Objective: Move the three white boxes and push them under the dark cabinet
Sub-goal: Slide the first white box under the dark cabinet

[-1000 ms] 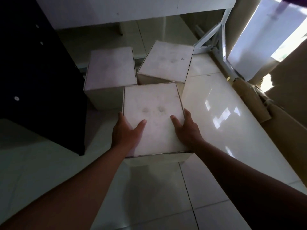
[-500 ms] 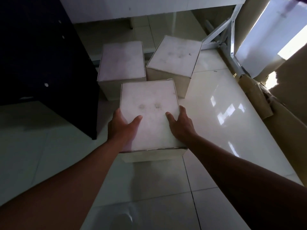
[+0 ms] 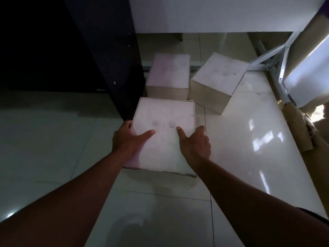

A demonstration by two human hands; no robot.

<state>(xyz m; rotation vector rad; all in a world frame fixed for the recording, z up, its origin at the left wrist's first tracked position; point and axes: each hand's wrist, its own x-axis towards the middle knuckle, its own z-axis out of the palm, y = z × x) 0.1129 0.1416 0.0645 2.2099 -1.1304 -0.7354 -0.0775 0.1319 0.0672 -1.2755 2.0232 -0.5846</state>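
Three white boxes stand on the tiled floor. The nearest box (image 3: 163,120) is gripped at its sides by both hands: my left hand (image 3: 129,139) on its left edge, my right hand (image 3: 195,142) on its right edge, thumbs lying on the lid. Its far left corner sits close to the lower corner of the dark cabinet (image 3: 99,56). Behind it a second box (image 3: 169,72) stands right beside the cabinet's side panel. The third box (image 3: 219,75) sits turned at an angle to the right of it.
A white table edge (image 3: 213,15) runs across the top, with its white metal leg frame (image 3: 277,56) at the right. Brown cardboard (image 3: 300,132) lies along the right side. Glossy floor tiles (image 3: 240,139) stretch to the right of the boxes.
The nearest box, held in both hands, has shifted left toward the dark cabinet's corner. The view has swung so the cabinet fills more of the upper left. The other two boxes have not moved.
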